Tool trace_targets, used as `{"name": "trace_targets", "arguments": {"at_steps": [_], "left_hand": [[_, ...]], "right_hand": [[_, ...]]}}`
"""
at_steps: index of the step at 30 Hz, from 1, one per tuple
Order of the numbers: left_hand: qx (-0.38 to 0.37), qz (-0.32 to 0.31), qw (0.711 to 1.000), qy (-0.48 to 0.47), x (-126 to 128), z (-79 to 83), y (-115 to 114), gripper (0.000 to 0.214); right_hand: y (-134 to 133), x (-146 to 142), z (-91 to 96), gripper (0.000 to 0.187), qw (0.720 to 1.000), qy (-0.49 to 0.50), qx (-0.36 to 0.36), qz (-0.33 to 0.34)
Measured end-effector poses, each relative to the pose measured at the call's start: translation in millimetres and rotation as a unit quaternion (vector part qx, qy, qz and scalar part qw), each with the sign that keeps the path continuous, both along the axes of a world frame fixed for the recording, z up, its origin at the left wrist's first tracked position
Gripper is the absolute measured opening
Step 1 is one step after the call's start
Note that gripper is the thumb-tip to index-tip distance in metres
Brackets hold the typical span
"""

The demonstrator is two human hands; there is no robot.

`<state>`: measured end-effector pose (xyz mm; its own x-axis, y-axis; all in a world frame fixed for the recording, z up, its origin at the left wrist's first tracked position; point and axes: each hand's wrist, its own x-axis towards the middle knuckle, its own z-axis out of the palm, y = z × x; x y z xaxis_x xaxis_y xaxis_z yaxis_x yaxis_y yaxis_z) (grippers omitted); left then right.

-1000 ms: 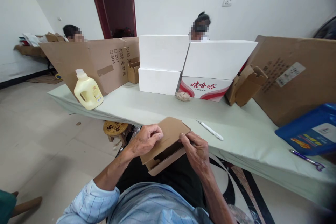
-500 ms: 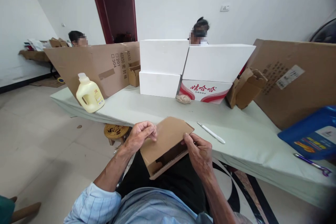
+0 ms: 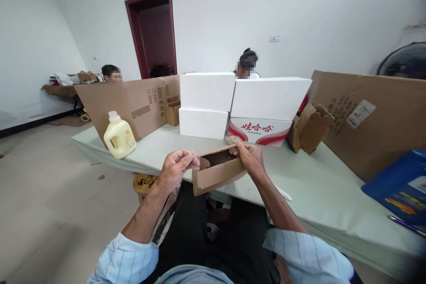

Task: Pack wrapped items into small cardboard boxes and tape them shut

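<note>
A small brown cardboard box (image 3: 218, 176) is held over the table's near edge, its open side tilted up and partly showing the inside. My right hand (image 3: 250, 158) grips its upper right edge, thumb and fingers closed on the board. At the left end of the box is my left hand (image 3: 178, 167), fingers pinched together close to the corner; whatever is between the fingertips is too small to make out. Part of a white pen-like tool (image 3: 283, 193) shows beyond my right forearm. Behind the box lies a pale lumpy bundle (image 3: 234, 138), partly covered.
White boxes (image 3: 206, 91) and a red-and-white printed carton (image 3: 259, 131) stand across the table (image 3: 159, 151). A yellow jug (image 3: 121, 137) is at left, a blue jug (image 3: 399, 186) and purple pen (image 3: 406, 225) at right. Large cardboard panels (image 3: 346, 115) flank them. Two people sit beyond.
The box has been raised away from my lap and turned so its opening faces upward. Both hands moved with it, and my view has tilted up.
</note>
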<state>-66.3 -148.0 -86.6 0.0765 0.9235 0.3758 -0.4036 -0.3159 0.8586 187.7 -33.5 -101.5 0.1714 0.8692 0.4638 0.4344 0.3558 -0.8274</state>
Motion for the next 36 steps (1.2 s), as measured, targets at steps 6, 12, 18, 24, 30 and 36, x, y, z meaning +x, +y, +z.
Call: {"name": "trace_targets", "arguments": {"at_steps": [6, 12, 18, 24, 30, 36], "left_hand": [[-0.008, 0.003, 0.999, 0.033, 18.6, -0.2, 30.9, 0.05], [-0.017, -0.005, 0.999, 0.052, 20.7, -8.8, 49.4, 0.051], [-0.014, -0.015, 0.997, 0.08, 19.4, -5.6, 48.0, 0.05], [0.017, -0.02, 0.993, 0.116, 19.3, -5.4, 50.3, 0.05], [0.022, -0.021, 0.989, 0.142, 19.3, -5.7, 50.4, 0.052], [0.026, -0.021, 0.988, 0.149, 18.7, -5.9, 52.4, 0.054]], "right_hand": [[41.0, -9.8, 9.2, 0.047, 1.0, -0.027, 0.002, -0.01], [23.9, -14.3, 4.4, 0.036, 0.996, -0.031, 0.078, -0.002], [-15.5, -17.1, 12.2, 0.046, 0.977, -0.04, 0.085, 0.19], [-30.0, -26.0, 11.2, 0.063, 0.895, 0.107, -0.065, 0.428], [-35.4, -31.0, 7.1, 0.036, 0.892, 0.142, -0.063, 0.424], [-36.4, -31.8, 7.8, 0.039, 0.895, 0.153, -0.054, 0.415]]}}
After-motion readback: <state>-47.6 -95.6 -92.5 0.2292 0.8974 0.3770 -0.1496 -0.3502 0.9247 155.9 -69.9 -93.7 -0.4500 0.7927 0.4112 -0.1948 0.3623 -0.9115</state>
